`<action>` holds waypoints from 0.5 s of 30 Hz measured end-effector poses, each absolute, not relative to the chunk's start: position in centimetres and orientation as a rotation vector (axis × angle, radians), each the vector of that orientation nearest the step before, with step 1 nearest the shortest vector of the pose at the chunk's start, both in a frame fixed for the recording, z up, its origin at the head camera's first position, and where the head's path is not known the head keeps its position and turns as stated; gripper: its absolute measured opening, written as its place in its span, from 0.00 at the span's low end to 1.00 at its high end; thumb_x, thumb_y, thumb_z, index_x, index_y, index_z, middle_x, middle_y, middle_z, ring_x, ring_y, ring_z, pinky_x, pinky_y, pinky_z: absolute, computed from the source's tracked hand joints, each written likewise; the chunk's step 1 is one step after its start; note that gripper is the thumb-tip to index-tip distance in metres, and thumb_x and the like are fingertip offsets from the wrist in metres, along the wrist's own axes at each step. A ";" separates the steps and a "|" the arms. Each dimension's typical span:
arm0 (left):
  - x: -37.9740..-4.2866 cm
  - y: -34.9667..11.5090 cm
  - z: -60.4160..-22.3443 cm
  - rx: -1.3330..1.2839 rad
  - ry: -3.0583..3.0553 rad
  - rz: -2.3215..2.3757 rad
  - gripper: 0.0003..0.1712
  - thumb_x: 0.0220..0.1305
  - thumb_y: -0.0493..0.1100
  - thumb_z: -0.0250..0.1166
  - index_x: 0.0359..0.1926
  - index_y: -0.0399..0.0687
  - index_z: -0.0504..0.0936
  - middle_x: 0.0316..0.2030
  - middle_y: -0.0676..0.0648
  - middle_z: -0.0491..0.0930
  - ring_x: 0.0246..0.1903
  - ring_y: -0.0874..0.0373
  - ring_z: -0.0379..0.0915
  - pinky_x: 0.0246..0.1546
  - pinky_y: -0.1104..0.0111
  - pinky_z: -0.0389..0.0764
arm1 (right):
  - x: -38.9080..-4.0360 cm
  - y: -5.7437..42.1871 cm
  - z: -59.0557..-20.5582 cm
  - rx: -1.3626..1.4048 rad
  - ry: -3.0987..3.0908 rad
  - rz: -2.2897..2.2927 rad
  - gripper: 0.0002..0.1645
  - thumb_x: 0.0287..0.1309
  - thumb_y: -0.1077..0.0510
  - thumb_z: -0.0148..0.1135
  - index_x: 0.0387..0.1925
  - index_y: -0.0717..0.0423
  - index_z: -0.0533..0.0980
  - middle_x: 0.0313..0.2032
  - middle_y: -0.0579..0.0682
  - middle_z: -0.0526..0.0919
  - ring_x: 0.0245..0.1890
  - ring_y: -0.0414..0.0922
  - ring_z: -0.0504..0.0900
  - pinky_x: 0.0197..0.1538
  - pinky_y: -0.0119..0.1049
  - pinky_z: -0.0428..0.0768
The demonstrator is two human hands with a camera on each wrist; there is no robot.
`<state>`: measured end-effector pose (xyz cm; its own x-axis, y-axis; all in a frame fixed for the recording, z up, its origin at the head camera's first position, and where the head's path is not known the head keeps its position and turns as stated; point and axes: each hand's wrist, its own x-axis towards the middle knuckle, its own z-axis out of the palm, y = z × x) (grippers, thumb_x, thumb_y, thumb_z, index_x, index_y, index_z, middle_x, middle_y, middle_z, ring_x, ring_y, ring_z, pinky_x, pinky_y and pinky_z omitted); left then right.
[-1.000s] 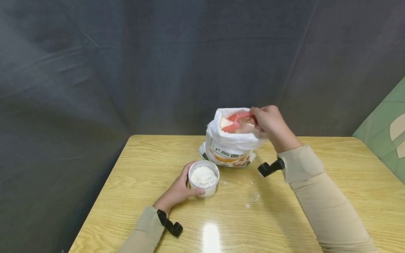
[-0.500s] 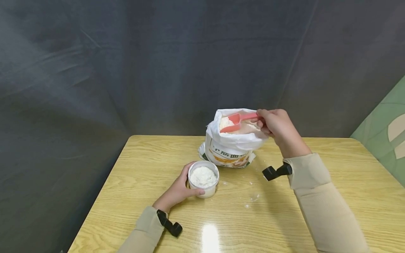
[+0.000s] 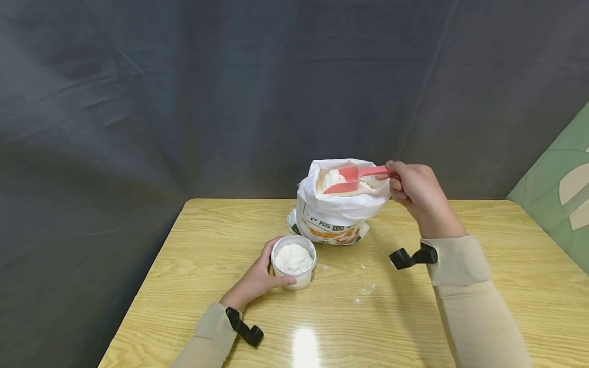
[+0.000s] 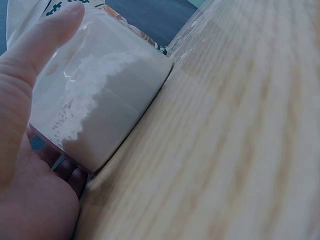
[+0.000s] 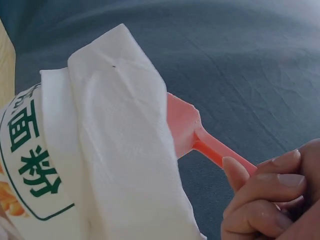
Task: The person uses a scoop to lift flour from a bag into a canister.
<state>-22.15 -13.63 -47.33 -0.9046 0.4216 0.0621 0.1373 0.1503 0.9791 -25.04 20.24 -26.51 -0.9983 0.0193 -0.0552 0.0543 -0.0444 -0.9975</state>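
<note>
My right hand [image 3: 416,189] pinches the handle of a pink scoop [image 3: 352,179], whose bowl carries white flour at the mouth of an open flour bag [image 3: 340,209]. In the right wrist view the folded white rim of the bag hides the front of the scoop [image 5: 186,122]. My left hand [image 3: 257,278] grips a round clear tub [image 3: 294,281] standing on the table in front of the bag, fingers behind and thumb across the near side. White flour [image 3: 293,258] lies in this tub; the left wrist view shows it heaped unevenly against the wall [image 4: 95,95].
The wooden table [image 3: 193,245] bears small smudges of flour [image 3: 368,289] right of the tub. A dark cloth [image 3: 230,102] hangs behind the table's back edge. At the far right stands a green patterned surface [image 3: 552,189].
My right hand has drawn back to the right and slightly down, and the scoop has risen out of the bag's flour with a load in it. The left hand still holds the tub in place.
</note>
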 end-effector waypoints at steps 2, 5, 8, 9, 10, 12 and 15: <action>-22.1 -13.7 -47.3 0.542 2.205 1.832 0.60 0.49 0.43 0.82 0.77 0.56 0.55 0.72 0.47 0.62 0.74 0.49 0.52 0.75 0.46 0.45 | -24.9 20.3 -26.5 0.068 2.107 -2.294 0.23 0.75 0.53 0.52 0.26 0.56 0.83 0.14 0.42 0.66 0.12 0.36 0.58 0.16 0.28 0.57; -22.1 -13.7 -47.3 0.541 2.208 1.833 0.60 0.49 0.42 0.82 0.77 0.55 0.55 0.72 0.46 0.62 0.74 0.49 0.52 0.75 0.46 0.46 | -24.7 20.3 -26.6 0.052 2.057 -2.337 0.24 0.75 0.54 0.51 0.24 0.57 0.83 0.13 0.42 0.65 0.11 0.36 0.59 0.16 0.29 0.55; -22.1 -13.7 -47.3 0.543 2.204 1.835 0.60 0.49 0.43 0.82 0.77 0.55 0.55 0.72 0.46 0.62 0.74 0.49 0.52 0.74 0.45 0.46 | -24.4 20.3 -26.6 0.040 2.017 -2.379 0.26 0.76 0.55 0.50 0.23 0.58 0.83 0.13 0.42 0.64 0.11 0.36 0.58 0.17 0.30 0.52; -22.1 -13.7 -47.3 0.544 2.203 1.836 0.59 0.49 0.43 0.82 0.77 0.54 0.55 0.72 0.46 0.62 0.74 0.48 0.52 0.74 0.45 0.46 | -24.3 20.3 -26.5 0.042 2.011 -2.390 0.26 0.76 0.55 0.50 0.22 0.58 0.83 0.13 0.42 0.65 0.11 0.36 0.59 0.17 0.30 0.52; -22.1 -13.7 -47.3 0.542 2.203 1.836 0.60 0.49 0.43 0.82 0.77 0.54 0.55 0.72 0.46 0.62 0.74 0.48 0.52 0.74 0.45 0.46 | -24.2 20.3 -26.5 0.044 2.002 -2.405 0.26 0.75 0.56 0.51 0.22 0.59 0.83 0.13 0.42 0.65 0.10 0.36 0.59 0.17 0.30 0.51; -22.1 -13.6 -47.2 0.539 2.204 1.834 0.60 0.49 0.43 0.82 0.77 0.54 0.55 0.73 0.46 0.62 0.74 0.48 0.51 0.74 0.45 0.45 | -24.1 20.3 -26.4 0.049 1.993 -2.434 0.25 0.75 0.56 0.51 0.23 0.59 0.83 0.13 0.43 0.65 0.10 0.36 0.59 0.17 0.31 0.50; -22.1 -13.5 -47.1 0.538 2.210 1.830 0.60 0.49 0.43 0.82 0.77 0.55 0.55 0.73 0.46 0.62 0.74 0.49 0.51 0.75 0.45 0.45 | -23.8 20.2 -26.4 0.026 1.967 -2.486 0.25 0.75 0.57 0.52 0.23 0.59 0.84 0.12 0.43 0.65 0.10 0.36 0.59 0.19 0.33 0.47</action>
<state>-22.09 -13.53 -47.14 -0.9083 0.4138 0.0609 0.1369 0.1565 0.9781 -23.77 20.22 -26.44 -0.9994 0.0328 0.0052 -0.0126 -0.2299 -0.9731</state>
